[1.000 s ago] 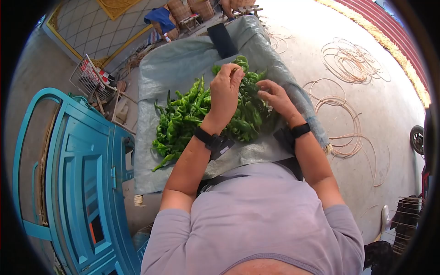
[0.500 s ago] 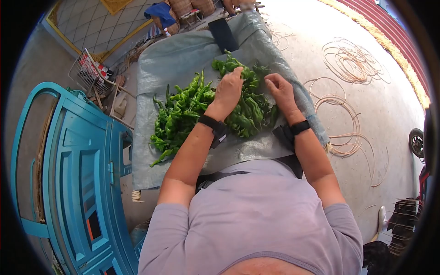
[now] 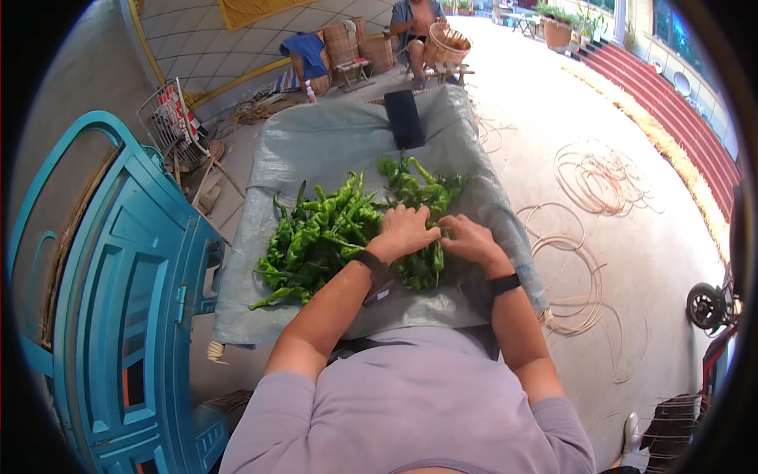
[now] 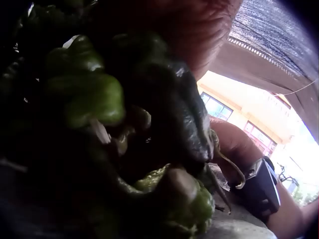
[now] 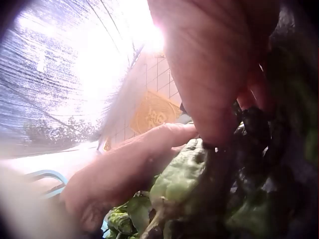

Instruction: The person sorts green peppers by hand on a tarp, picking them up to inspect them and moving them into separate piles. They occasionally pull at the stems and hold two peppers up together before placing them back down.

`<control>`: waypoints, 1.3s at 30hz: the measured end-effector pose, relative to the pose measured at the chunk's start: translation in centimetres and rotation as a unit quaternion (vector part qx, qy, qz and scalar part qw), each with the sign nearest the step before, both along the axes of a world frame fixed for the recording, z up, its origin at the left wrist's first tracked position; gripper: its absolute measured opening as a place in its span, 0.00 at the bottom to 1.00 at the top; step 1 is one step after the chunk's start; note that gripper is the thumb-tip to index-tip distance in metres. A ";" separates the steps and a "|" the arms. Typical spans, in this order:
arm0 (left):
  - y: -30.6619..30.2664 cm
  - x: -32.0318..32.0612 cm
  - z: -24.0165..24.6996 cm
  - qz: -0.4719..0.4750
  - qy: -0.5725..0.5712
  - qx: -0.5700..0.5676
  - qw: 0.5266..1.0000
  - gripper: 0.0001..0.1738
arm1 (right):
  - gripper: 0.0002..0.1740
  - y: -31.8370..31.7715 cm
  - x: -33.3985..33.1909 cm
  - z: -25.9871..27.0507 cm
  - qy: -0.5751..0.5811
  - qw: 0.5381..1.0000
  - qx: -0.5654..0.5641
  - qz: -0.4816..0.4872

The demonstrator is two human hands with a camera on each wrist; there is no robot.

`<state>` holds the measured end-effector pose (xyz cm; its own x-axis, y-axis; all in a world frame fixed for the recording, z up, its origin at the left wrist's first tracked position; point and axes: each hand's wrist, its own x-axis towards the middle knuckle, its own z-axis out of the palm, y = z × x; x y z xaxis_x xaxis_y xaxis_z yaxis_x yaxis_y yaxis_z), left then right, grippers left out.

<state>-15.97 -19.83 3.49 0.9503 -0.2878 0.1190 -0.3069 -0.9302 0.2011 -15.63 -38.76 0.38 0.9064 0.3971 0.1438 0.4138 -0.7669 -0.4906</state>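
Green peppers lie on a grey-green tarp [image 3: 304,148] in two heaps: a left heap [image 3: 312,233] and a right heap [image 3: 430,188]. My left hand [image 3: 405,231] is over the near part of the right heap, fingers bent down around peppers. Beside it my right hand [image 3: 471,239] grips in the same heap, the two thumbs close together. In the right wrist view, a pale green pepper [image 5: 178,174] sits at the right thumb tip, and the left thumb reaches its top. The left wrist view shows a dark pepper [image 4: 187,107] under the left palm; the left fingertips are hidden.
A black phone-like slab [image 3: 405,118] lies at the tarp's far end. A blue metal gate-like panel [image 3: 130,292] stands on the left. Coiled strips [image 3: 568,272] lie on the floor at right. Beyond, a seated person holds a woven basket [image 3: 448,45].
The head view has tilted up, showing more of the yard. Both hands have come down and nearer to my body, from the far part of the right heap to its near part, and closer together.
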 end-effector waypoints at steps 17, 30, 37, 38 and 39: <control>2.0 -1.3 0.8 -0.041 -0.011 -0.144 0.989 0.20 | 0.23 -0.5 1.0 -0.9 0.051 0.992 0.114 -0.014; 3.7 -2.1 0.4 -0.101 -0.080 -0.231 0.964 0.13 | 0.15 -1.3 0.6 1.7 0.157 0.769 0.619 0.030; 2.6 -1.9 1.9 -0.002 -0.154 -0.430 0.890 0.09 | 0.31 0.5 0.8 0.2 -0.010 0.864 0.503 -0.020; 2.4 -1.9 2.4 0.021 -0.155 -0.438 0.885 0.11 | 0.30 0.3 1.1 -0.4 -0.002 0.874 0.484 -0.039; 2.2 -1.4 2.5 0.027 -0.155 -0.457 0.875 0.11 | 0.30 0.1 1.1 -0.5 0.005 0.884 0.465 -0.057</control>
